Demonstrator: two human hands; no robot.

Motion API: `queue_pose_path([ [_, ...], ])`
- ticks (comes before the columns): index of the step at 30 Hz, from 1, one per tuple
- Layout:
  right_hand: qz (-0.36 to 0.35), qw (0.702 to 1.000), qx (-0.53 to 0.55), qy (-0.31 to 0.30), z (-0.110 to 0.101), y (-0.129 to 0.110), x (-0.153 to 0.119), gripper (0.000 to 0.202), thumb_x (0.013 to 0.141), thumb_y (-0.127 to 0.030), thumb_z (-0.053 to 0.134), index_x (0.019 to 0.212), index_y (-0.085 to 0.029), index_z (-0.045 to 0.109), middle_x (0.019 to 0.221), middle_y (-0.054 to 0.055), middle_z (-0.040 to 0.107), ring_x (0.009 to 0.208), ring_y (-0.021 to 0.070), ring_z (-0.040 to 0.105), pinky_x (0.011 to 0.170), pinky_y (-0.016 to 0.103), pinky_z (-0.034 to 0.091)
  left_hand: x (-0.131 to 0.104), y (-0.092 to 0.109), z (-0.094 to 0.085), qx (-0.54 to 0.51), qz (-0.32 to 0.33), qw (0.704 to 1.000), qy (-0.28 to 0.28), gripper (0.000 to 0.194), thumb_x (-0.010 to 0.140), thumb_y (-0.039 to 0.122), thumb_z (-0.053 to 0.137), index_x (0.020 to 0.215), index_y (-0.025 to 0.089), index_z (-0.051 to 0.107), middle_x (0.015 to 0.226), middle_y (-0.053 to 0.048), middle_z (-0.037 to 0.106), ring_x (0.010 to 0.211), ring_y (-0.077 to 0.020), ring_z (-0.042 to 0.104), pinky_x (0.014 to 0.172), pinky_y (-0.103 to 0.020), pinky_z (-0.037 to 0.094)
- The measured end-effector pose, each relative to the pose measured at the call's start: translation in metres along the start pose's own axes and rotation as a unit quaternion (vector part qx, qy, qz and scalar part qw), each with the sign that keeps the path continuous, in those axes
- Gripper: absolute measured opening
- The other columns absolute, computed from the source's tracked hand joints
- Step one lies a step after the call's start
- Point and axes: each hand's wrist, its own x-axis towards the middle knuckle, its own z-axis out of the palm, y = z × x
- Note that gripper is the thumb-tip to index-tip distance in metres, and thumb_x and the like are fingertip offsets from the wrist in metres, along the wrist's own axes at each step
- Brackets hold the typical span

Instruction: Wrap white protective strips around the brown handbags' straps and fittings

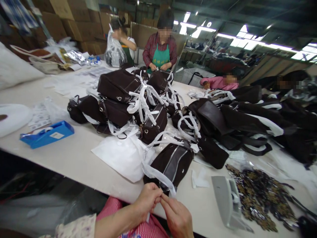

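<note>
Right here, a dark brown handbag (173, 163) lies on its side just past the two hands, near the edge of the table. The left hand (147, 200) and the right hand (177, 215) meet at the fingertips, by the bag's near end. The fingers are bent in a pinch, but what is between them is too small to tell. A strap wrapped in white (158, 175) curls over the bag and comes down close to the fingers.

The table (81, 162) is pale and flat. It stands in a big room with cardboard boxes (79, 29) at the back left and bright lights up high. Across the table, a person in a green apron (160, 55) works with both hands.

Behind the near bag, a big heap of brown bags (119, 84) blocks part of the far side. A white sheet (121, 158) lies left of the bag. Farther left is a blue tape dispenser (49, 134). On the right stands a grey tape dispenser (225, 201), beside a messy brown and gold pile (262, 195).
</note>
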Motion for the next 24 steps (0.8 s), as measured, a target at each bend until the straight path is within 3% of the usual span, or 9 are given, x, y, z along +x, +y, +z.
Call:
queue_pose_path([
  [5,0.053,0.998,0.037,-0.013,0.009,-0.008,-0.008,0.050,0.085,-0.011,0.047,0.132,-0.027,0.050,0.120,0.007,0.067,0.101,0.0258,0.066,0.079,0.037,0.056,0.003,-0.003,-0.003,0.070,0.115,0.991,0.003,0.015,0.076,0.022,0.047,0.063,0.020,0.039,0.039,0.010,0.037,0.037,-0.0048,0.026,0.043,-0.020,0.019],
  [8,0.166,0.981,0.104,0.016,0.014,-0.023,-0.008,0.048,0.085,-0.015,0.047,0.131,-0.027,0.048,0.120,0.007,0.067,0.103,0.0261,0.065,0.083,0.040,0.055,0.005,-0.006,-0.008,0.106,0.148,0.983,0.001,0.017,0.080,0.028,0.045,0.066,0.020,0.041,0.042,0.008,0.043,0.038,-0.0056,0.031,0.044,-0.021,0.022],
  [11,0.307,0.928,0.202,0.050,0.015,-0.042,-0.001,0.045,0.085,-0.026,0.050,0.130,-0.026,0.046,0.122,0.008,0.065,0.112,0.0288,0.060,0.096,0.045,0.047,0.006,-0.010,-0.012,0.089,0.123,0.988,-0.015,0.019,0.084,0.035,0.041,0.070,0.021,0.039,0.045,0.007,0.048,0.035,-0.0051,0.029,0.042,-0.021,0.020],
  [13,0.390,0.862,0.318,0.059,0.012,-0.053,0.006,0.044,0.084,-0.036,0.055,0.126,-0.025,0.047,0.124,0.010,0.064,0.118,0.0291,0.056,0.103,0.046,0.041,0.005,-0.012,-0.014,0.059,0.098,0.993,-0.027,0.022,0.084,0.040,0.043,0.073,0.022,0.038,0.046,0.007,0.050,0.034,-0.0044,0.027,0.041,-0.021,0.016],
  [14,0.429,0.812,0.390,0.063,0.009,-0.057,0.011,0.045,0.082,-0.042,0.058,0.122,-0.025,0.048,0.124,0.010,0.064,0.120,0.0288,0.055,0.104,0.045,0.040,0.004,-0.013,-0.014,0.043,0.083,0.995,-0.028,0.024,0.083,0.043,0.045,0.074,0.022,0.037,0.046,0.008,0.049,0.034,-0.0041,0.026,0.041,-0.021,0.015],
  [17,0.506,0.621,0.594,0.071,0.000,-0.062,0.025,0.052,0.070,-0.051,0.070,0.110,-0.025,0.050,0.120,0.010,0.066,0.111,0.0278,0.060,0.095,0.042,0.046,0.001,-0.011,-0.013,-0.004,0.033,0.999,-0.024,0.032,0.078,0.050,0.053,0.077,0.023,0.034,0.043,0.009,0.047,0.033,-0.0044,0.026,0.040,-0.021,0.012],
  [19,0.524,0.526,0.663,0.094,-0.001,-0.061,0.033,0.056,0.060,-0.048,0.078,0.102,-0.025,0.050,0.107,0.008,0.072,0.096,0.0251,0.066,0.084,0.039,0.050,-0.001,-0.009,-0.012,-0.034,0.013,0.999,-0.023,0.038,0.074,0.052,0.057,0.078,0.023,0.034,0.044,0.007,0.049,0.034,-0.0049,0.029,0.040,-0.021,0.013],
  [21,0.534,0.471,0.691,0.125,0.003,-0.060,0.037,0.052,0.053,-0.043,0.081,0.093,-0.026,0.052,0.093,0.003,0.074,0.078,0.0211,0.066,0.072,0.035,0.051,-0.003,-0.009,-0.013,-0.060,0.003,0.998,-0.031,0.043,0.070,0.055,0.061,0.078,0.022,0.035,0.048,0.004,0.054,0.036,-0.0050,0.033,0.040,-0.020,0.014],
  [24,0.538,0.438,0.714,0.095,0.011,-0.060,0.041,0.039,0.058,-0.047,0.074,0.085,-0.022,0.060,0.072,0.000,0.069,0.057,0.0161,0.058,0.057,0.031,0.047,-0.004,-0.014,-0.013,-0.081,-0.004,0.996,-0.047,0.048,0.065,0.059,0.064,0.079,0.021,0.038,0.054,0.002,0.057,0.037,-0.0040,0.034,0.040,-0.020,0.015],
])
